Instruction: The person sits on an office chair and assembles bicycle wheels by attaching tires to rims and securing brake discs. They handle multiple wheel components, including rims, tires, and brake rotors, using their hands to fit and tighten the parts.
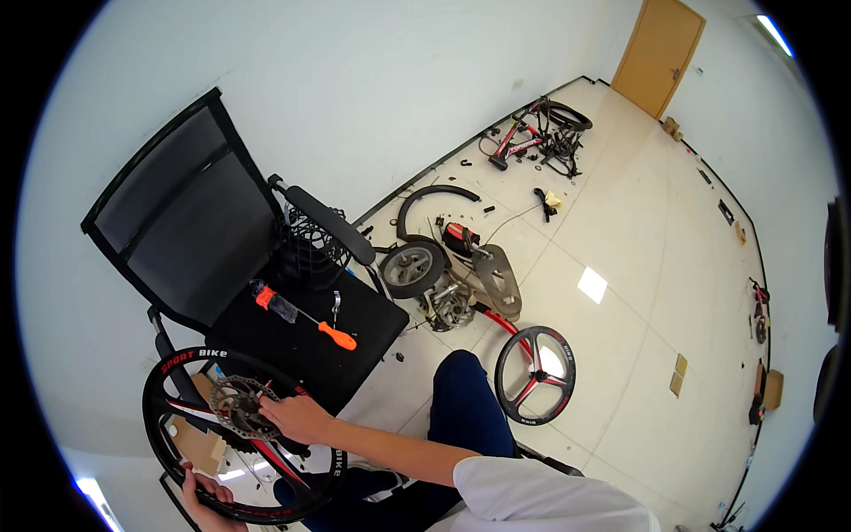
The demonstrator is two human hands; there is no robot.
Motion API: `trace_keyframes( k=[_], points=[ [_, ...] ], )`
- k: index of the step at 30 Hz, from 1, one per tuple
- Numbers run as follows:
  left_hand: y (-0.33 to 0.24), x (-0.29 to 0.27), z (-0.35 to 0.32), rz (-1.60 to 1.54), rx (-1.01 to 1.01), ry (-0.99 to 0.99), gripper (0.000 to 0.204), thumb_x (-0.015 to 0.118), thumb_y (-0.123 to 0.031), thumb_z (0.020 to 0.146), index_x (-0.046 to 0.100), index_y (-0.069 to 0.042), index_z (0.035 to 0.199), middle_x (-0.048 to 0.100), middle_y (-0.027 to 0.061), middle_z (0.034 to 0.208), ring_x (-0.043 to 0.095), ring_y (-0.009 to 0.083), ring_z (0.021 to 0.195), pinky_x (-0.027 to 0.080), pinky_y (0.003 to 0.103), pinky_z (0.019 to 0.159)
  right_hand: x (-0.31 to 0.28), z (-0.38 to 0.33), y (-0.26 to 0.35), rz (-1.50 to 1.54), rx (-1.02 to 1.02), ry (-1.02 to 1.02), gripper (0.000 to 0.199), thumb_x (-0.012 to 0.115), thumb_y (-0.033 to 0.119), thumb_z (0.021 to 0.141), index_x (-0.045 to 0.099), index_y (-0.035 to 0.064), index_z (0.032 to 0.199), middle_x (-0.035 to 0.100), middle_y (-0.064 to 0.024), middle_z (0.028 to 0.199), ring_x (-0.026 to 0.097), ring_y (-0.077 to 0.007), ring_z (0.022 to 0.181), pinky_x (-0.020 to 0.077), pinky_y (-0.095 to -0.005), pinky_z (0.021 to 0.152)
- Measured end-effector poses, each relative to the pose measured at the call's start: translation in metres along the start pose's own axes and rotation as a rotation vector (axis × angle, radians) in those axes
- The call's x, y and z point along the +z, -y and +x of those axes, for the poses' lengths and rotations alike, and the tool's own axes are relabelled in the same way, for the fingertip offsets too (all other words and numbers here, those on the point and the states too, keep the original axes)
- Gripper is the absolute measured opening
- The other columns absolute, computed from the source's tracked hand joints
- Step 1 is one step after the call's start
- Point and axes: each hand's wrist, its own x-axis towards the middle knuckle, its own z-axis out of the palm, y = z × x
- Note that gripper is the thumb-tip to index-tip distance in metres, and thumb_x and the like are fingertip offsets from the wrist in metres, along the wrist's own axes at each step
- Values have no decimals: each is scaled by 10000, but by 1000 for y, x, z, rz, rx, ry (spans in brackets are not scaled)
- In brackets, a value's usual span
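Observation:
A bicycle wheel [152, 417] with a black rim and red and white spokes stands tilted in front of me at the lower left. My left hand [211, 502] grips its rim at the bottom, fingers curled around the edge. At the hub, a metal brake disc [229, 395] faces up toward me. My right hand [300, 418] has its fingers closed together at the centre of this disc. Whatever the fingertips pinch there is too small to make out. On the chair beside the wheel lies a screwdriver [337, 336] with an orange handle.
The black office chair [368, 310] also bears an orange-and-black item [275, 302] and a black wire basket [312, 241]. To the right, another three-spoke wheel [539, 377] lies near my knee. Beyond are scooter parts [417, 270] and a dismantled bike frame [523, 146]; a cardboard box [195, 443] sits behind my wheel.

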Motion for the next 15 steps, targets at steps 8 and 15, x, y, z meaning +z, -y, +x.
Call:
trace_keyframes(
  k=[8,15],
  points=[
    [16,-5,20,116,123,-31,197,597,-252,923,536,-64,913,295,-63,530,275,43,385,247,203,341,-14,14,-2,-79,-37,61,295,432,298,1004,541,38,1089,590,-201,619,613,-389,592,487,-475,548],
    [4,35,-18,158,224,91,284,565,-124,925,427,-85,680,308,-6,536,268,113,446,262,278,420,-25,32,3,231,-42,-110,277,395,280,1009,516,31,1017,605,-249,727,620,-430,695,496,-511,629]
  ],
)
